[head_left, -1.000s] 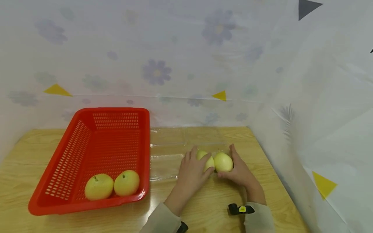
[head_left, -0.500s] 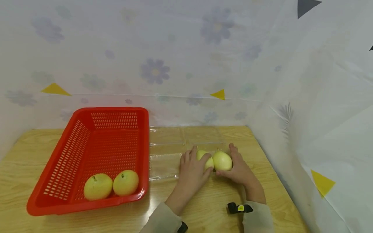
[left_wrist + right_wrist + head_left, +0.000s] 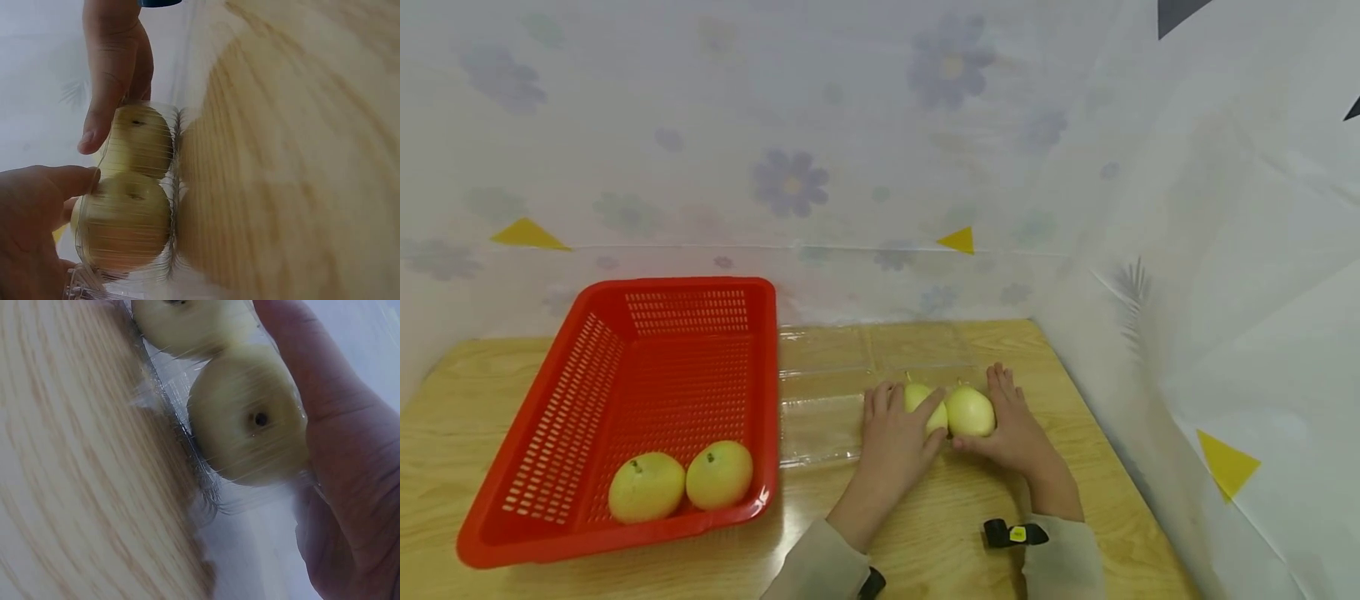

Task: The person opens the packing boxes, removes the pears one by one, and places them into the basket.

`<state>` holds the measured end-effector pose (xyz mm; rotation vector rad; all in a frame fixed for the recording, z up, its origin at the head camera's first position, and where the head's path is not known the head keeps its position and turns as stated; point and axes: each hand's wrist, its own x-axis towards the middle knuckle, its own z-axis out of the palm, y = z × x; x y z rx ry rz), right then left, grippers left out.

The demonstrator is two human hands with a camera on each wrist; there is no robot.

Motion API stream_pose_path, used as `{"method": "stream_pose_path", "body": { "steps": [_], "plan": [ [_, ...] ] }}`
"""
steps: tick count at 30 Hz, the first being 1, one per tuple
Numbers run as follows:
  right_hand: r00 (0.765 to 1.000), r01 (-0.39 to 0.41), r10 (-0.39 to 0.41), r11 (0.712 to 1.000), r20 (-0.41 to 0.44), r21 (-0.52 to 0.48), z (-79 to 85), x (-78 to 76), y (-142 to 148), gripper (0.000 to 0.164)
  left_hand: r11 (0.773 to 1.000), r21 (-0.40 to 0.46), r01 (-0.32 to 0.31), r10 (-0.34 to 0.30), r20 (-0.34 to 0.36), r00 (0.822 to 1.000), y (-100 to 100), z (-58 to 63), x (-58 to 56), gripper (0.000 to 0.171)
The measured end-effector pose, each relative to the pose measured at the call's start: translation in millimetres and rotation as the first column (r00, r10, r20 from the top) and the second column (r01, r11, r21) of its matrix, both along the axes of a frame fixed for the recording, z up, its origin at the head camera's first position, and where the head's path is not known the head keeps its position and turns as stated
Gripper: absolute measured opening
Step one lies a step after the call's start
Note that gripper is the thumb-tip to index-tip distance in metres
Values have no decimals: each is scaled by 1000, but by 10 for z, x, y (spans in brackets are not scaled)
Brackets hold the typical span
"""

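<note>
A yellow-green pear and a second pear sit side by side in the near right part of a clear plastic clamshell box. My left hand holds the left pear, its fingers over the far left side and its thumb at the front. Around the right side of the second pear lies my right hand, fingers stretched out and thumb low at the front. Through the ribbed box wall, the left wrist view shows both pears upright in the box. The left fingers are partly hidden behind their pear.
A red perforated basket stands on the left, with two larger yellow pears near its front. The wooden table ends at a hanging patterned sheet at the back and right.
The head view has shifted slightly. My right hand's fingers look a little straighter beside the right pear. Both pears stay in the box, and the left hand keeps its hold.
</note>
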<state>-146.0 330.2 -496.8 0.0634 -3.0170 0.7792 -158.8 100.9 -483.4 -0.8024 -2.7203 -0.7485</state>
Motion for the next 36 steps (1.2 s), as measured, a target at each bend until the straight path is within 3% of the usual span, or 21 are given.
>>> {"method": "stream_pose_path", "body": {
  "steps": [8,14,21,26,36],
  "plan": [
    [1000,-1,1,1000,5,-28,-13,-7,-5,134,996,90,14,-15,13,1000,9,-40,-40,46],
    [1000,7,-6,999,21,-53,-8,1,-2,134,981,184,69,-61,-49,997,35,-58,-38,40],
    [999,29,-24,995,48,-94,-4,16,1,133,971,209,114,-88,-129,988,39,-15,-22,35],
    [999,16,-12,995,44,-97,-20,-2,-2,131,963,235,131,-86,-193,977,-13,78,-14,33],
    [1000,3,0,993,24,-121,-60,-20,39,131,982,155,109,-86,-153,985,-251,386,18,32]
  ]
}}
